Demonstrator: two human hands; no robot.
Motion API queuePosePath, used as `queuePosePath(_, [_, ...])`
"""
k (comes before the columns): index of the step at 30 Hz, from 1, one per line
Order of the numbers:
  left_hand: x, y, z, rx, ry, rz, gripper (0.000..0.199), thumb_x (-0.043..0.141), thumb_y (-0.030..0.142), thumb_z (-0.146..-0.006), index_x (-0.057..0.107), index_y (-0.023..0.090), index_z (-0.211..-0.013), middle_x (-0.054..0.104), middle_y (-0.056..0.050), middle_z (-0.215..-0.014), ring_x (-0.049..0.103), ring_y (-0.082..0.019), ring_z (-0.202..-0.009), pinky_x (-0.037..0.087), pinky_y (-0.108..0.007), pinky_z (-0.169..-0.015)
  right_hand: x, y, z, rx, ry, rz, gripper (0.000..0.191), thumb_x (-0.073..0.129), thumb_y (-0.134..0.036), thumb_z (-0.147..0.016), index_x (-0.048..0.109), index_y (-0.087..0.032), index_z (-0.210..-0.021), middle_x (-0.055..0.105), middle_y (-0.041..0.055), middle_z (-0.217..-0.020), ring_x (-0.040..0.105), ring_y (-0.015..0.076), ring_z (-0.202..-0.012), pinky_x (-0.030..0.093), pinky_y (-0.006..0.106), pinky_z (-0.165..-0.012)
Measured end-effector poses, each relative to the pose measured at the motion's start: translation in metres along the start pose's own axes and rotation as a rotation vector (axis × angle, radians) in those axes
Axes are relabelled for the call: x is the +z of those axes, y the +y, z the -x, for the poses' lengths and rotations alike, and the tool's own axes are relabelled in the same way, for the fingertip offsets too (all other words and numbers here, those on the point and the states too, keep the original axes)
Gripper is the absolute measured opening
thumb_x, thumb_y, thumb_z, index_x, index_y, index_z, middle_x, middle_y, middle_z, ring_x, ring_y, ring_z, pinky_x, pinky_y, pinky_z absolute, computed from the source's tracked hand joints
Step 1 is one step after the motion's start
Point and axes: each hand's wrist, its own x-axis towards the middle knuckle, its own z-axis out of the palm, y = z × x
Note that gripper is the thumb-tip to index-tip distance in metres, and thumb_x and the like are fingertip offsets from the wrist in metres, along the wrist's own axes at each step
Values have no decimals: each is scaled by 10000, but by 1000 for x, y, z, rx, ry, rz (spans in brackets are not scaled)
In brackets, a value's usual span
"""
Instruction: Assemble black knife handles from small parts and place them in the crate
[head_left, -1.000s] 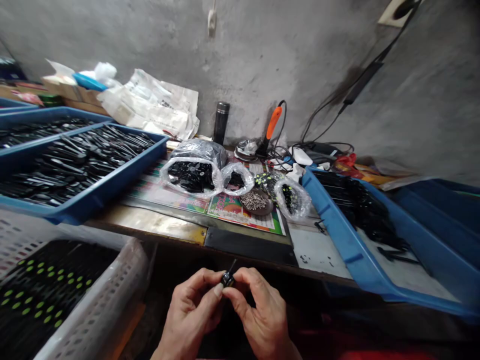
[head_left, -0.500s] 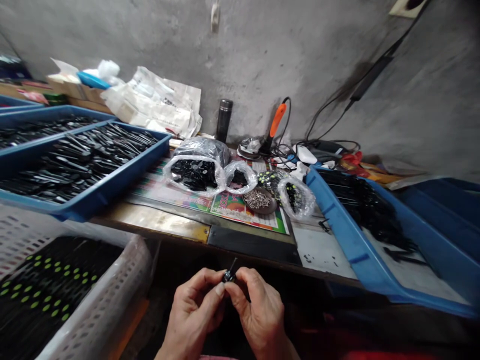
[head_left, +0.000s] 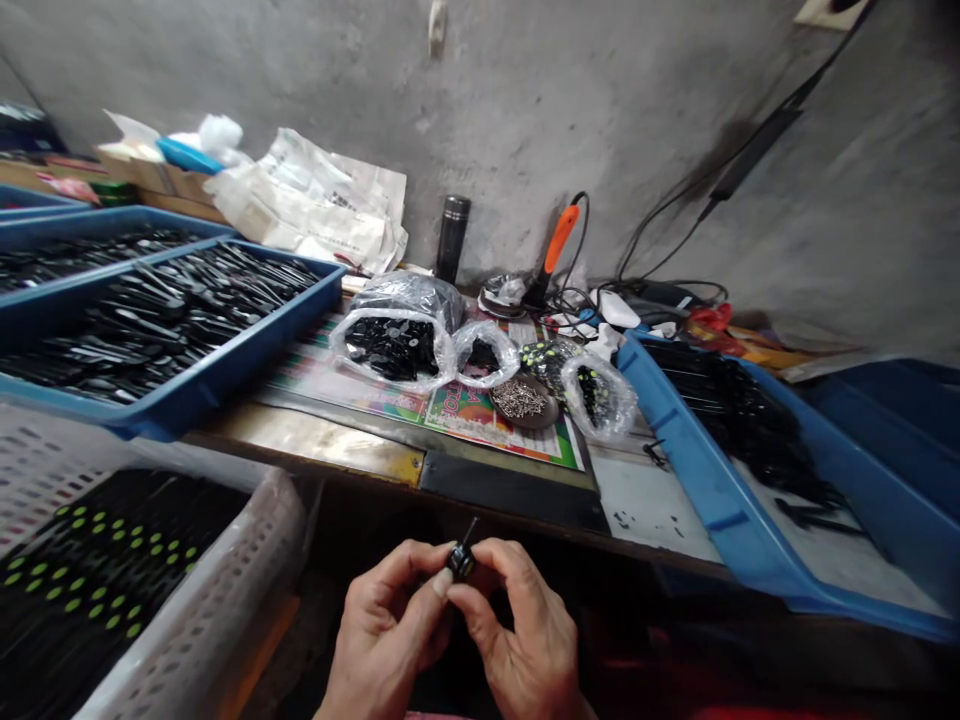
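The black part is clamped at the fingertips of the left hand and right hand — one closing from each side, about equally near — with its thin shaft angled up and slightly rightward, toward the bench.

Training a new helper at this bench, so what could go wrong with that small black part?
The small black part is pinched between the left hand and right hand, so it might slip into the dark gap below the bench edge. Its thin spike could prick a finger. The open dish of small metal pins could also get knocked.
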Motion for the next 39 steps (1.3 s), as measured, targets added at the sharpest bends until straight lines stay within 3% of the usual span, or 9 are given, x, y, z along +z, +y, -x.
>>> queuePosePath(3, [-1,0,0,12,-14,-9,377,780,490,-749,709,135,-855,466,28,-577,391,-48,-461,288,-148,-418,-2,2,2,9,-43,-12,166,503,-330,-1019,543,-192,-1103,670,18,-844,689,118,-704,567,177,-659])
queuePosePath(9, [0,0,-2,7,1,-1,395,790,500,-730,712,132,-849,480,23,-587,396,-50,-467,296,-148,-421,5,-1,-4,-89,108,162,249,416,-370,-1055,549,-161,-1039,676,20,-769,675,110,-634,540,186,-611])
queuePosePath(16, [0,-1,-3,11,12,-4,386,791,488,-733,708,131,-852,454,39,-557,383,-46,-455,282,-143,-417,11,3,-6,-152,135,279,283,400,-380,-1058,548,-151,-981,642,16,-683,641,131,-560,502,241,-553])
queuePosePath(24, [0,-3,-2,13,-19,12,364,782,474,-750,704,134,-854,449,39,-544,378,-48,-447,281,-147,-413,13,-2,-6,-22,183,133,274,434,-422,-1043,542,-181,-970,628,-6,-688,619,105,-529,501,200,-534])
queuePosePath(32, [-2,-4,-3,20,-7,22,349,796,461,-735,711,140,-841,505,18,-626,396,-40,-452,290,-142,-407,6,-4,-2,26,36,18,195,471,-378,-1033,534,-194,-1046,655,3,-797,663,101,-626,528,173,-606])
queuePosePath(39, [1,-2,-3,18,-13,21,364,787,472,-746,717,136,-865,439,44,-553,372,-43,-456,283,-139,-415,7,3,-8,-68,65,143,222,451,-331,-1038,538,-184,-896,565,-12,-635,580,126,-510,447,229,-501])
